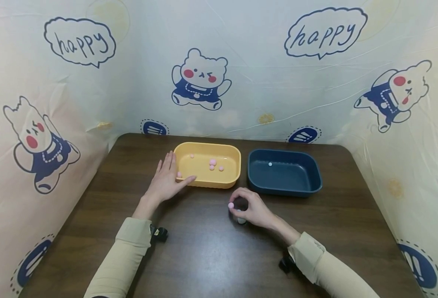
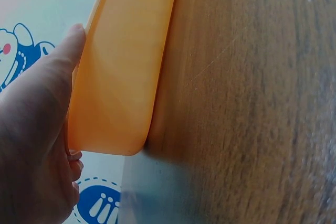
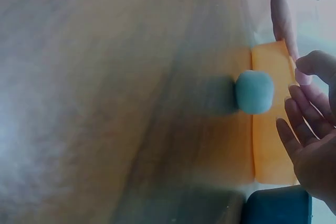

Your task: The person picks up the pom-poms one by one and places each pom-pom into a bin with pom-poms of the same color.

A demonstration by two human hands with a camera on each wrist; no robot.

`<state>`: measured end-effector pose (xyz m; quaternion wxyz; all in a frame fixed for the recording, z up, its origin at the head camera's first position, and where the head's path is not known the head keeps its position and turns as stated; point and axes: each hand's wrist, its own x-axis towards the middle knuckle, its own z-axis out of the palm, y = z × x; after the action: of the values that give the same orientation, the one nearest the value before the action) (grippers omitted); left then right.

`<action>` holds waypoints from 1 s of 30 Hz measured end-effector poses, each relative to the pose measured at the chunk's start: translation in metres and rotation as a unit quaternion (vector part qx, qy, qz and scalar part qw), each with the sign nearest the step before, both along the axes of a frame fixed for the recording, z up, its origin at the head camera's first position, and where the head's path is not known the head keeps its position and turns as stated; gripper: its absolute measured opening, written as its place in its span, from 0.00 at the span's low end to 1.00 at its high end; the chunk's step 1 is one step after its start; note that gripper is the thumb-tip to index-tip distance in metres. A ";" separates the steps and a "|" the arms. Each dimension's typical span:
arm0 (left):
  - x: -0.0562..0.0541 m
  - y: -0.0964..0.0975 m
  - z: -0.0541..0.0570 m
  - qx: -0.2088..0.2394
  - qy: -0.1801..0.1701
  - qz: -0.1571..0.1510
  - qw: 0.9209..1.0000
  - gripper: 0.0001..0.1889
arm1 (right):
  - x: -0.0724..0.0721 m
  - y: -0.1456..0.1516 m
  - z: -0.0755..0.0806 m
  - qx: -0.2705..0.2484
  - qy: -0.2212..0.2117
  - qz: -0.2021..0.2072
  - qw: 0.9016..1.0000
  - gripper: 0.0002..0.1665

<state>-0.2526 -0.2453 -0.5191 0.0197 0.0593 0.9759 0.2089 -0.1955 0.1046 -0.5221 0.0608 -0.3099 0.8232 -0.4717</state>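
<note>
My left hand rests at the left end of a yellow tray, its fingers straight along the end and its thumb over the front rim. Several small pink balls lie in that tray. Between the thumb and index finger of my right hand a pink ball is pinched, above the table in front of the trays. A larger pale green ball sits on the table just under this hand, partly hidden by it in the head view. The other right fingers are loosely bent.
To the right of the yellow tray stands a dark blue tray with one small pale ball inside. Both are on a brown wooden table. A printed cloth encloses the table's back and sides.
</note>
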 end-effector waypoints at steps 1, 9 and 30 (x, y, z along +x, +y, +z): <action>0.000 0.000 0.000 -0.001 0.000 0.000 1.000 0.70 | 0.000 -0.001 0.001 -0.002 -0.002 -0.001 1.000 0.10; 0.000 0.000 -0.001 0.001 -0.007 -0.002 1.000 0.70 | -0.006 -0.007 0.008 -0.018 0.007 -0.008 1.000 0.09; -0.001 0.000 -0.004 -0.011 0.005 0.000 1.000 0.70 | -0.026 -0.029 0.022 -0.047 0.043 -0.015 0.998 0.10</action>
<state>-0.2536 -0.2456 -0.5228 0.0157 0.0604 0.9783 0.1976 -0.2215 0.0758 -0.4999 0.0041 -0.3200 0.8067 -0.4968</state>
